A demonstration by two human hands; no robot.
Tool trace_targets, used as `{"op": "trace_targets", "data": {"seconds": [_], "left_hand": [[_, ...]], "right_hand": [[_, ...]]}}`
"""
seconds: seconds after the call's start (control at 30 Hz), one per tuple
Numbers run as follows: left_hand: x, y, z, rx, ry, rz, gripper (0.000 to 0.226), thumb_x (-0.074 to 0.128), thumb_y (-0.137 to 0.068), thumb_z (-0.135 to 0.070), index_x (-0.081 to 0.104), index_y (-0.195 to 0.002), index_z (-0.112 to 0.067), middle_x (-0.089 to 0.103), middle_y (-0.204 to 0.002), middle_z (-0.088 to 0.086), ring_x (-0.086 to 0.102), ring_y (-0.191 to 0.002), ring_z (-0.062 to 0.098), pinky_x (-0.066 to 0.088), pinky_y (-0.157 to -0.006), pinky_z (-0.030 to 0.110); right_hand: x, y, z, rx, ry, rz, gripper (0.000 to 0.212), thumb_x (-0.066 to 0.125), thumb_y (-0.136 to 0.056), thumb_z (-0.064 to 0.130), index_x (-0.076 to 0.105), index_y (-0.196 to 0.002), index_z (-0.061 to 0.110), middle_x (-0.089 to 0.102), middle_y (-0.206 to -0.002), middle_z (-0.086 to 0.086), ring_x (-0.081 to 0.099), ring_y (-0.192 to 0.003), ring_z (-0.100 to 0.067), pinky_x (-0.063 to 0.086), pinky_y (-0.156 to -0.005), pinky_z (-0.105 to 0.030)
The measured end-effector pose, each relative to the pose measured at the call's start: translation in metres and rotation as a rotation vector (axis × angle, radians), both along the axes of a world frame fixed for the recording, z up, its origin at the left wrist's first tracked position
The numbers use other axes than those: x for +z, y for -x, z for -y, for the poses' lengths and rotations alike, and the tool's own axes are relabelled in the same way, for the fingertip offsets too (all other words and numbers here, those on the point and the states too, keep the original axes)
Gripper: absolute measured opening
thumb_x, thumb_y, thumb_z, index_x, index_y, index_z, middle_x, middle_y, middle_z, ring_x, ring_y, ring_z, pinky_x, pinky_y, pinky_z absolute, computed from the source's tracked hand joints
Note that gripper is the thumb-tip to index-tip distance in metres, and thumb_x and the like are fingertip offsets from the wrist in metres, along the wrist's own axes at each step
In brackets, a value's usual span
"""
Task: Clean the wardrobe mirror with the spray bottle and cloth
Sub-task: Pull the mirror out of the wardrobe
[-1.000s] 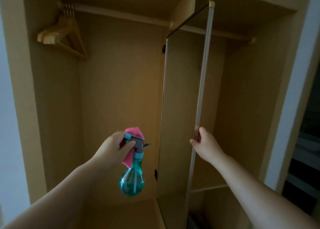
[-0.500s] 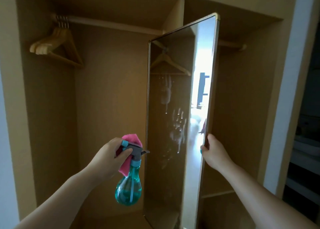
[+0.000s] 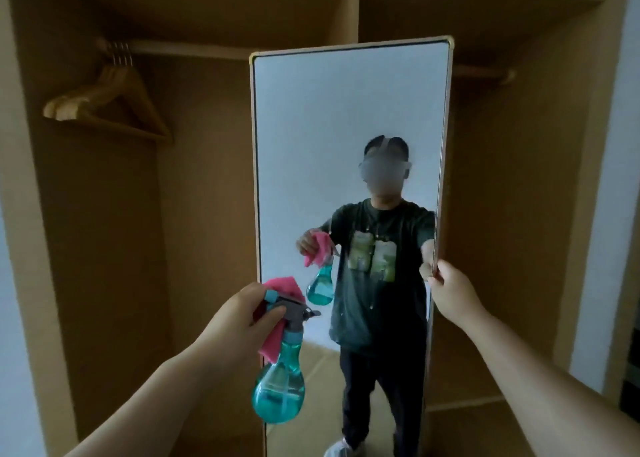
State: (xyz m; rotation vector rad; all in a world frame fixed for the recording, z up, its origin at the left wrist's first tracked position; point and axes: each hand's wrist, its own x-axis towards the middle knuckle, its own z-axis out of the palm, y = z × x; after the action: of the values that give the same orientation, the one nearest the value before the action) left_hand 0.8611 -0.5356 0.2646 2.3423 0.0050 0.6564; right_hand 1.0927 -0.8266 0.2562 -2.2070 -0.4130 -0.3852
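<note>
Mirror has swung face-on, apparently ready for spraying; right hand pinches its edge, left hand grips bottle and cloth.

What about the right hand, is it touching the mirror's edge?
Touching. The head view shows the right hand pinching the wardrobe mirror by its right edge.
</note>
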Motion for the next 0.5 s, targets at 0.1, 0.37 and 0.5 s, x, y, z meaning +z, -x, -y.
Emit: {"op": "trace_targets", "data": {"seconds": [0.1, 0.37, 0.5], "left_hand": [[-0.001, -0.009, 0.008, 0.016, 0.003, 0.015, 0.007, 0.058, -0.093, -0.032, 0.057, -0.099, -0.029, 0.064, -0.096, -0.007, 0.065, -0.089, 0.015, 0.059, -0.078, 0.033], [-0.005, -0.023, 0.03, 0.019, -0.031, 0.054, 0.006, 0.057, -0.093, -0.027, 0.057, -0.089, -0.03, 0.062, -0.089, -0.008, 0.062, -0.081, 0.01, 0.056, -0.074, 0.031], [-0.007, -0.024, 0.032, 0.011, -0.028, 0.035, 0.005, 0.057, -0.093, -0.03, 0.056, -0.088, -0.03, 0.062, -0.09, -0.007, 0.062, -0.082, 0.01, 0.057, -0.074, 0.031]], "right_hand": [[-0.001, -0.018, -0.003, -0.01, 0.022, 0.017, 0.042, 0.043, -0.1, 0.014, 0.043, -0.142, 0.01, 0.05, -0.14, -0.012, 0.048, -0.128, -0.031, 0.04, -0.101, -0.036], [0.005, -0.042, -0.02, -0.053, 0.004, -0.006, 0.032, 0.038, -0.102, 0.013, 0.05, -0.13, 0.006, 0.058, -0.123, -0.017, 0.056, -0.113, -0.032, 0.041, -0.083, -0.029], [0.003, -0.046, -0.017, -0.079, -0.004, -0.015, 0.033, 0.045, -0.099, 0.015, 0.05, -0.131, 0.007, 0.059, -0.125, -0.017, 0.057, -0.114, -0.033, 0.044, -0.085, -0.033]]}}
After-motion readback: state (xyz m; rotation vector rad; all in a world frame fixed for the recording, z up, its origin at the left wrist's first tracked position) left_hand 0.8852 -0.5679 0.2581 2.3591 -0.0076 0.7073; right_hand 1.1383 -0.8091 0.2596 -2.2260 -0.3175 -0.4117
